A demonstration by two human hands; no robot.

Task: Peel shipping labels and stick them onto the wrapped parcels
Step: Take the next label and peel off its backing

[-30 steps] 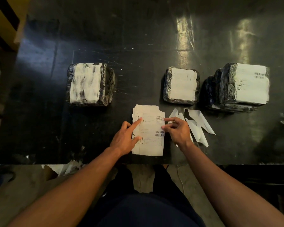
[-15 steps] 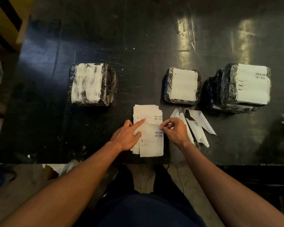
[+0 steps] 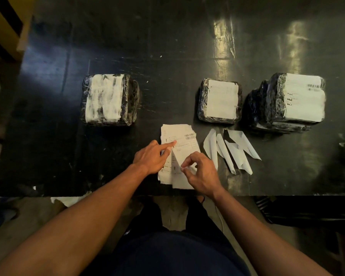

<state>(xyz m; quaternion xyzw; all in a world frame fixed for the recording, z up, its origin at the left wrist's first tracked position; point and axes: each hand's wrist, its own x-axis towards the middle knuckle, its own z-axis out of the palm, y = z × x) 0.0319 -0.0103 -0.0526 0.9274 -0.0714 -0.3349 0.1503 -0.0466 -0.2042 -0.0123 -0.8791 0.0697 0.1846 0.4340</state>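
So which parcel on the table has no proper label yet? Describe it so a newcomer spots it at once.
On the black table, three wrapped parcels stand in a row beyond the label stack. Take the left parcel, which stands alone. Its white top is smeared and streaky, while the two on the right carry clean printed labels.

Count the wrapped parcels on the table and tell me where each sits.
3, maybe more. One at the left, one right of centre, one at the far right, apparently stacked on another that is mostly hidden.

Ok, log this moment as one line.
phase: peeling | left hand: index finger pins label stack | right hand: pinches peeled label folded over | next: left parcel
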